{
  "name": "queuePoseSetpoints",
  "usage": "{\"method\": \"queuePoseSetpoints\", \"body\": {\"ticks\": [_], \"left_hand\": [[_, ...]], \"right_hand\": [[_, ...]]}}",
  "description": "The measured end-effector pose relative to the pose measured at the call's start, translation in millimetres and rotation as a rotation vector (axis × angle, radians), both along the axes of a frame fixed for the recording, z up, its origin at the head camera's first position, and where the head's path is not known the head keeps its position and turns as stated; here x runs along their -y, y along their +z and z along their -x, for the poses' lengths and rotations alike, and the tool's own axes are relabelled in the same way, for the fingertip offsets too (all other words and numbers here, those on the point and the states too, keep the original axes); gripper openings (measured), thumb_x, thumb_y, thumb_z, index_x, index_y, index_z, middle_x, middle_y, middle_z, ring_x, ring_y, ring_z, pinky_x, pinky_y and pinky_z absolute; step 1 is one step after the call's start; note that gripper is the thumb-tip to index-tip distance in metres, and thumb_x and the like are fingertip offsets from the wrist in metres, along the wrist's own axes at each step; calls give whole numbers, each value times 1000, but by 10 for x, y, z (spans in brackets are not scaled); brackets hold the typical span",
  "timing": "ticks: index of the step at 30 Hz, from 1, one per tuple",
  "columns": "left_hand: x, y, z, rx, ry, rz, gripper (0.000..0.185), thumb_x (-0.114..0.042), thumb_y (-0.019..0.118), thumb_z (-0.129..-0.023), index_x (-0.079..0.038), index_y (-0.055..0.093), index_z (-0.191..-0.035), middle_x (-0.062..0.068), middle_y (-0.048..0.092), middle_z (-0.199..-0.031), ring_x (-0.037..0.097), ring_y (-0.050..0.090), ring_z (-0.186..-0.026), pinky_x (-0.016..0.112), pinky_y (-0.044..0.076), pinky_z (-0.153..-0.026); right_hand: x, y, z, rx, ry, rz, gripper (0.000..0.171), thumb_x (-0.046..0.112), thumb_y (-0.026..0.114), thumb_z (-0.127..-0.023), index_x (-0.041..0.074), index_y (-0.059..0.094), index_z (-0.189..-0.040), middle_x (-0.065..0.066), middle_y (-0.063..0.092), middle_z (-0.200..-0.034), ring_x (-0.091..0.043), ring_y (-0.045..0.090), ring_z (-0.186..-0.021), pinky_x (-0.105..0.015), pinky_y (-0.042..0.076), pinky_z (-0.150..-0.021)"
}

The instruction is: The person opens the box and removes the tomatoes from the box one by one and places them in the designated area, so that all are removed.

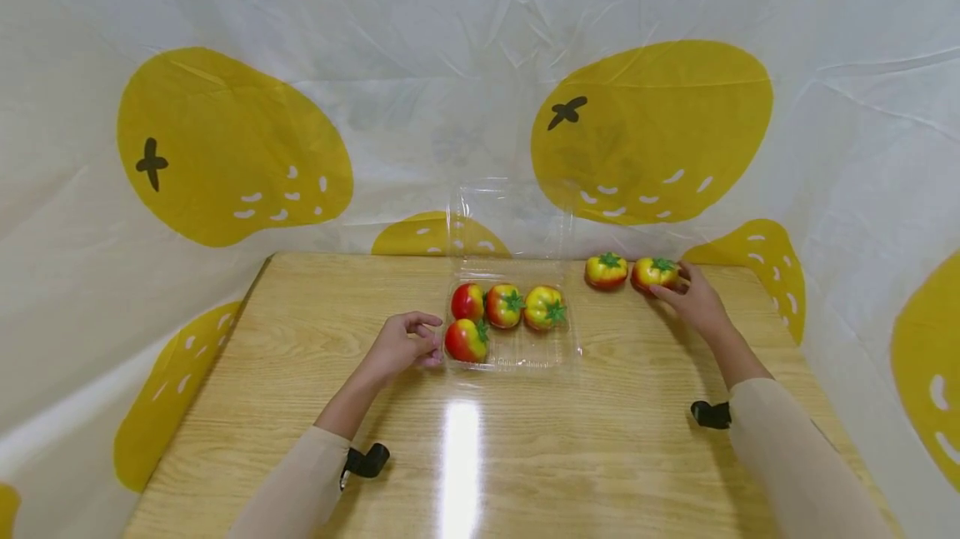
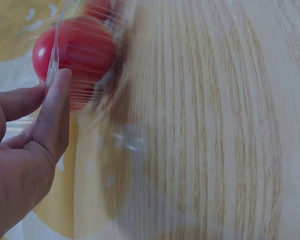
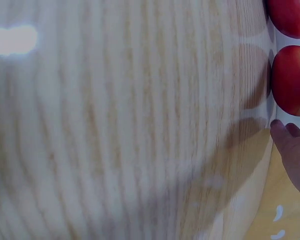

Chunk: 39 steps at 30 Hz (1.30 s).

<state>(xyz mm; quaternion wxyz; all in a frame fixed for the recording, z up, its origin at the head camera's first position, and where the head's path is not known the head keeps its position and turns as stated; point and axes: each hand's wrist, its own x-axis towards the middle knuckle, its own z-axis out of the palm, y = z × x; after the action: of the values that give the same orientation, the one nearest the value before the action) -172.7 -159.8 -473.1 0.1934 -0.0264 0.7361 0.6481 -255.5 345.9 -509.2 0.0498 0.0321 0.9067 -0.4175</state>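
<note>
Counter [image 1: 615, 439]: glossy wood, cloth [image 1: 420, 131] behind it.

Box [image 1: 532, 362]: clear plastic, far middle, long side seemingly left to right, lid [image 1: 510, 227] raised on the far side, mouth upward. Looks light; would likely skid if bumped.

Left hand [image 1: 401, 343]: at the box's left side, thumb and finger closed in a pinch on the thin rim, per the left wrist view. Sound way to steady it, I judge, if kept light; hard squeezing could buckle the wall.

Right hand [image 1: 697, 301]: fingers part-curled about the right fruit [image 1: 645, 275], coming in from its right. Firm grip or loose contact, cannot tell. Best to seat thumb and fingers on opposite cheeks, then lift straight up, clear of the left fruit [image 1: 604, 274] just beside it. Both loose fruit sit near the counter's far edge, right of the box; a push away might roll one off.

Boxed fruit [image 1: 462, 343]: four, three in the far row, one near left. Tipped, leaves mostly pointing right.

Right fruit: squat, no marked long axis; stem axis roughly upright, leaf [image 1: 663, 263] on top.
</note>
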Motion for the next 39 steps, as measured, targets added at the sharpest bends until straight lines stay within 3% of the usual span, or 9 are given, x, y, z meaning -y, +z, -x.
{"method": "queuePoseSetpoints", "body": {"ticks": [5, 14, 26, 33, 39], "left_hand": [[5, 8, 0, 3, -4, -8, 37, 9, 62, -87, 7, 56, -124, 20, 55, -91, 25, 69, -71, 42, 62, -72], [10, -3, 1, 11, -4, 1, 37, 9, 62, -87, 6, 56, -124, 20, 56, -92, 24, 69, -71, 41, 62, -72], [11, -15, 0, 6, 4, 1, 36, 10, 61, -87, 6, 57, -122, 20, 56, -92, 24, 69, -71, 43, 62, -75], [6, 2, -5, 6, 1, 3, 36, 9, 62, -87, 6, 57, -123, 18, 56, -91, 23, 69, -71, 43, 62, -75], [10, 7, 7, 6, -11, 8, 37, 9, 62, -87, 7, 56, -124, 19, 56, -92, 23, 69, -71, 43, 62, -76]], "right_hand": [[17, 32, -56, -33, -8, 10, 98, 48, 59, -92, -2, 1, -153, -33, 12, -156, -54, 28, -136, -65, 35, -106], [93, 155, -168, -173, 26, 17, 95, 42, 64, -91, 0, 7, -153, -27, 15, -158, -53, 24, -139, -67, 27, -110], [411, 377, -352, -278, 80, -37, 90, 40, 69, -88, 3, 19, -152, -23, 26, -155, -48, 31, -137, -66, 32, -107], [645, 461, -393, -332, 140, -94, 88, 34, 74, -84, 5, 25, -151, -23, 31, -153, -46, 31, -139, -65, 27, -112], [845, 476, -405, -367, 230, -125, 89, 32, 77, -82, 11, 26, -152, -19, 32, -154, -42, 31, -141, -64, 32, -110]]}}
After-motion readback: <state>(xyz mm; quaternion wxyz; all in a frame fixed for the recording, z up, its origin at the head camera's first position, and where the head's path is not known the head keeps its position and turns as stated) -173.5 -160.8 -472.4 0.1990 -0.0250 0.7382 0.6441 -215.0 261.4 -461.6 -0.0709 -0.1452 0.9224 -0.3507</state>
